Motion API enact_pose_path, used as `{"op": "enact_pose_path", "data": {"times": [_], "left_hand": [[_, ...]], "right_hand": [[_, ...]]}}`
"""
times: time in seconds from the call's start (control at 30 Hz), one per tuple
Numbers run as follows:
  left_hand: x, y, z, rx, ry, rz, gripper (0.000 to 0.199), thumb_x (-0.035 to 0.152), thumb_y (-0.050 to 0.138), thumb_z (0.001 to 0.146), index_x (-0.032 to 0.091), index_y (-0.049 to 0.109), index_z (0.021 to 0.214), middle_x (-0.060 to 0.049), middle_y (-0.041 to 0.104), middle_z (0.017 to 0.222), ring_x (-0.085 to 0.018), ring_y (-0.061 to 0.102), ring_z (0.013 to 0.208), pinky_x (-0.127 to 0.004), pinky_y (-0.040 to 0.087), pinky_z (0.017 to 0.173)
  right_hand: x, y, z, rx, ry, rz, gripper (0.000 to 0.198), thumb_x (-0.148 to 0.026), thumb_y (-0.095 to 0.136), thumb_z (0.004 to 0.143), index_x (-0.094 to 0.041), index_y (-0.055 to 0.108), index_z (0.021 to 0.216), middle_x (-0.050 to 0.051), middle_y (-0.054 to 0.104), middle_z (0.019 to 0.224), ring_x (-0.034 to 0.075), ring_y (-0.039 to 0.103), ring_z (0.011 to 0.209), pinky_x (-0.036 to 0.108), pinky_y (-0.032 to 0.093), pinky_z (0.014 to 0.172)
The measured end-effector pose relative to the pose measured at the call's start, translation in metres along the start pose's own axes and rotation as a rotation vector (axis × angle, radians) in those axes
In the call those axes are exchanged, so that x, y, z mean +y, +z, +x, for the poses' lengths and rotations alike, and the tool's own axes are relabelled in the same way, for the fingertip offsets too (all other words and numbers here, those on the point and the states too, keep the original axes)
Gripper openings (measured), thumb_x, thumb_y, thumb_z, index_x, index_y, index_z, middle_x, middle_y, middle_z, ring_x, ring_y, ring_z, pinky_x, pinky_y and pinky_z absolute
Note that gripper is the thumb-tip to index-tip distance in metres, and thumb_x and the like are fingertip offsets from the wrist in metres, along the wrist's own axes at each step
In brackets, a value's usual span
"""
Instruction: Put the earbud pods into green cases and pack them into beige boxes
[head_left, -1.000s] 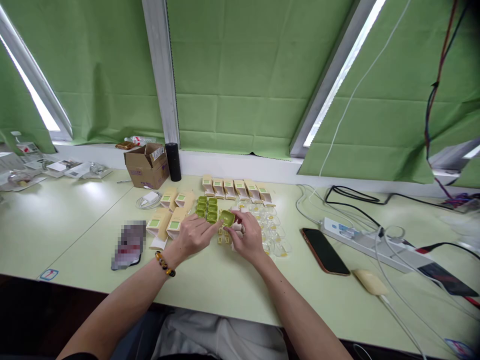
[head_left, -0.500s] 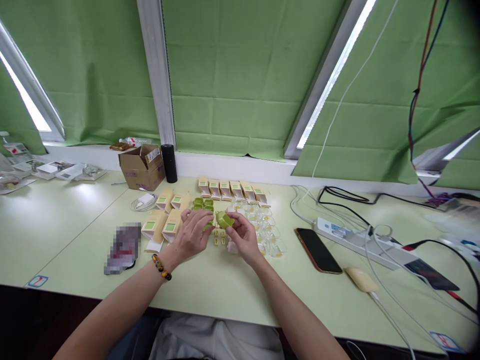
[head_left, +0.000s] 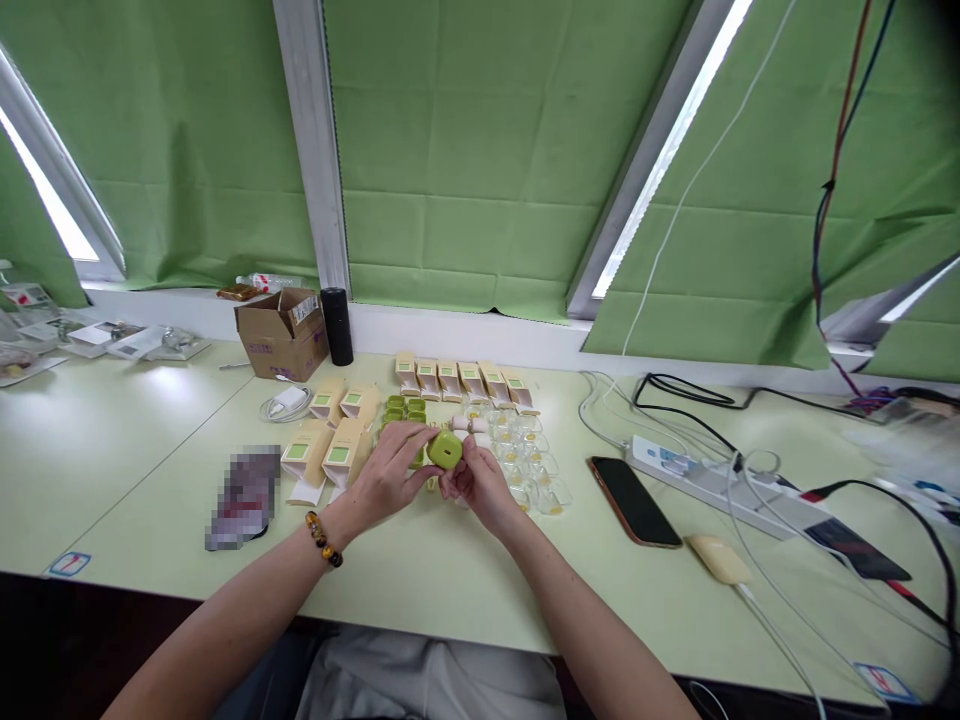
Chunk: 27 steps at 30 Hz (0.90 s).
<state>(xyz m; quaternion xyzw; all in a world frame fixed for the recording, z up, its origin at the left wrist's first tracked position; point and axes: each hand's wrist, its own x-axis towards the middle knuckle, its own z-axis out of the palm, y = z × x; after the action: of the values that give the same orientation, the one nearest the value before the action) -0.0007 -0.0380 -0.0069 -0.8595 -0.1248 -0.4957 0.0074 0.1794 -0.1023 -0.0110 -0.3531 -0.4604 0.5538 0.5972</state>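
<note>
Between my two hands is a small rounded green plastic part [head_left: 445, 450] with a dark slot in the face turned to me. My left hand [head_left: 391, 470], wearing a beaded bracelet, grips it from the left between thumb and fingers. My right hand [head_left: 484, 490] pinches its right edge, with the other fingers curled underneath. More green plastic pieces [head_left: 405, 406] stand just behind my left hand, partly hidden. Pale pink rounded pieces [head_left: 466, 424] lie behind the held part. To the right of my right hand are several clear plastic pieces [head_left: 534, 448] with yellow bits in them.
Cream cartons with green labels stand in a back row [head_left: 448, 380] and a left group [head_left: 341, 450]. Farther left are a white cable [head_left: 289, 402], a cardboard box [head_left: 281, 340] and a black cylinder [head_left: 337, 328]. On the right lie a phone [head_left: 634, 502] and a power strip [head_left: 705, 482].
The green part has turned from its open, hollow side to its slotted face. My left fingers have closed onto it, and my right fingers have curled beneath.
</note>
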Motion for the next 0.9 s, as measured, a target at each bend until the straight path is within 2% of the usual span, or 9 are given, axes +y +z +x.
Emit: {"op": "enact_pose_path", "data": {"times": [0.13, 0.3, 0.5, 0.67, 0.8, 0.9], "left_hand": [[0.0008, 0.0034, -0.0023, 0.02, -0.052, -0.062, 0.052, 0.031, 0.074, 0.096, 0.02, 0.054, 0.143, -0.016, 0.069, 0.122, -0.03, 0.065, 0.115, -0.048, 0.055, 0.101], [0.0024, 0.0049, -0.0023, 0.055, -0.09, -0.124, 0.049, 0.034, 0.076, 0.094, 0.02, 0.056, 0.136, -0.015, 0.069, 0.12, -0.031, 0.064, 0.117, -0.048, 0.053, 0.103], [0.0053, 0.0073, -0.0007, 0.07, -0.141, -0.212, 0.051, 0.039, 0.076, 0.095, 0.021, 0.058, 0.139, -0.015, 0.068, 0.124, -0.032, 0.063, 0.119, -0.049, 0.051, 0.106], [0.0078, 0.0087, 0.0013, 0.033, -0.27, -0.31, 0.042, 0.03, 0.075, 0.095, 0.021, 0.065, 0.135, -0.014, 0.068, 0.122, -0.029, 0.063, 0.118, -0.045, 0.054, 0.102], [0.0085, 0.0077, 0.0026, 0.0, -0.378, -0.417, 0.043, 0.029, 0.077, 0.093, 0.022, 0.068, 0.135, -0.013, 0.068, 0.123, -0.029, 0.064, 0.12, -0.045, 0.055, 0.104], [0.007, 0.0081, 0.0021, -0.041, -0.432, -0.5, 0.044, 0.028, 0.077, 0.093, 0.023, 0.069, 0.136, -0.013, 0.068, 0.126, -0.029, 0.064, 0.122, -0.046, 0.054, 0.106]], "right_hand": [[0.0004, -0.0009, -0.0009, 0.009, 0.029, -0.048, 0.077, -0.089, 0.054, 0.088, -0.02, 0.059, 0.054, 0.004, 0.059, 0.042, 0.011, 0.045, 0.038, 0.027, 0.029, 0.044], [-0.0017, 0.001, -0.0023, -0.007, 0.097, 0.022, 0.076, -0.088, 0.057, 0.087, -0.018, 0.063, 0.058, 0.0, 0.055, 0.043, 0.009, 0.042, 0.035, 0.025, 0.026, 0.043], [-0.0075, 0.0052, -0.0042, -0.073, 0.119, 0.17, 0.069, -0.077, 0.072, 0.085, -0.019, 0.05, 0.056, -0.003, 0.052, 0.051, 0.008, 0.045, 0.042, 0.025, 0.029, 0.05], [-0.0083, 0.005, -0.0054, -0.147, 0.131, 0.15, 0.056, -0.066, 0.079, 0.087, -0.02, 0.055, 0.067, -0.004, 0.052, 0.054, 0.009, 0.042, 0.048, 0.025, 0.029, 0.053], [-0.0056, 0.0028, -0.0035, -0.111, 0.114, 0.124, 0.053, -0.065, 0.08, 0.085, -0.021, 0.055, 0.072, -0.005, 0.052, 0.056, 0.01, 0.042, 0.05, 0.025, 0.024, 0.052], [-0.004, 0.0009, -0.0017, -0.058, 0.09, 0.076, 0.054, -0.068, 0.078, 0.085, -0.021, 0.056, 0.072, -0.004, 0.054, 0.057, 0.011, 0.045, 0.051, 0.025, 0.026, 0.053]]}}
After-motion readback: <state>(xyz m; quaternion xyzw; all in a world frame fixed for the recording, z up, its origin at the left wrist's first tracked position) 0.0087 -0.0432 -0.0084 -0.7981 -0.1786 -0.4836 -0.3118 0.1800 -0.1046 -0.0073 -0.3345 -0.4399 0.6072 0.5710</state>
